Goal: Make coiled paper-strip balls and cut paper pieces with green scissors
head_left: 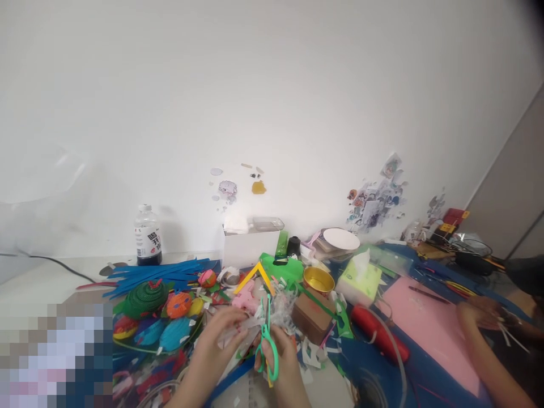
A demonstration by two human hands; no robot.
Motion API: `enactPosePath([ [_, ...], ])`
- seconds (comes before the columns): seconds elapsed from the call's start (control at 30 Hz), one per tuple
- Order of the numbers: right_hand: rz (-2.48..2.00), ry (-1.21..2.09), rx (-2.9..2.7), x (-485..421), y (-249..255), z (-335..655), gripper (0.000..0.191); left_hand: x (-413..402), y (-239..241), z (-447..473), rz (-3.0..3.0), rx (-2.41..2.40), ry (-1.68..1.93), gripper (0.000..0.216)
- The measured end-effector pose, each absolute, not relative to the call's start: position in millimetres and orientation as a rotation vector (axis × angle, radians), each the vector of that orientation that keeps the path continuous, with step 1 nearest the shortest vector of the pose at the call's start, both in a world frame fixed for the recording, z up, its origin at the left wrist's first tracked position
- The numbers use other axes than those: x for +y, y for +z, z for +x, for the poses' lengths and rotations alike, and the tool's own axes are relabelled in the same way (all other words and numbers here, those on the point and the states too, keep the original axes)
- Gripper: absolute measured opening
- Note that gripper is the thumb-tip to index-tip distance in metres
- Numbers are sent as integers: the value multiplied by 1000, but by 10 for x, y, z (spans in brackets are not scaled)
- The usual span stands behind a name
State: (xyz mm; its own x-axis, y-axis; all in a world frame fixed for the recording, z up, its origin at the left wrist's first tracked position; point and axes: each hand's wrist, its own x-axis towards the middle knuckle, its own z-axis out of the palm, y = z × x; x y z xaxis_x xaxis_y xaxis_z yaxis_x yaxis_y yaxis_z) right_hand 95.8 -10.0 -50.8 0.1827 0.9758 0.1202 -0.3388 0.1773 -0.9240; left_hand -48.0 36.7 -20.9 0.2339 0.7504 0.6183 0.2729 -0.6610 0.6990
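My right hand (284, 362) grips green-handled scissors (267, 340), blades pointing up toward a scrap of clear or white material. My left hand (221, 334) pinches that pale scrap (250, 324) with its fingers closed round it. Both hands hover low at the front of a cluttered craft table. A pile of shredded pale strips (283, 306) lies just beyond the scissors. Coiled paper shapes in green (144, 297), orange (178, 305) and teal (175, 333) lie to the left of my left hand.
A brown box (312, 317), gold tin (318, 279), tissue pack (359, 280), red roll (378, 334) and pink sheet (420, 317) lie to the right. A bottle (148, 237), blue strips (157, 273) and white box (250, 246) stand behind. Another person's arm (484, 345) rests at the right.
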Motion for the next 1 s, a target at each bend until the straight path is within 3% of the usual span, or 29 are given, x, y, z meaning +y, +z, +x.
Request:
enactPosePath([
  [0.13, -969, 1069, -882, -68, -581, 953, 47, 313, -145, -519, 2824, 1183, 1583, 14],
  [0.23, -974, 1054, -903, -56, -627, 953, 45, 247, -166, -474, 3080, 1156, 1392, 24],
  [0.47, -926, 1126, -1001, -85, -565, 928, 35, 201, -300, -352, 2579, 1335, 991, 29],
  [0.7, -952, 1190, -943, -93, -525, 978, 44, 168, -174, -386, 2600, 1187, 828, 27],
  [1.0, -1057, 1189, -1253, -152, -456, 1061, 25, 229, -89, -485, 2476, 1205, 664, 29],
])
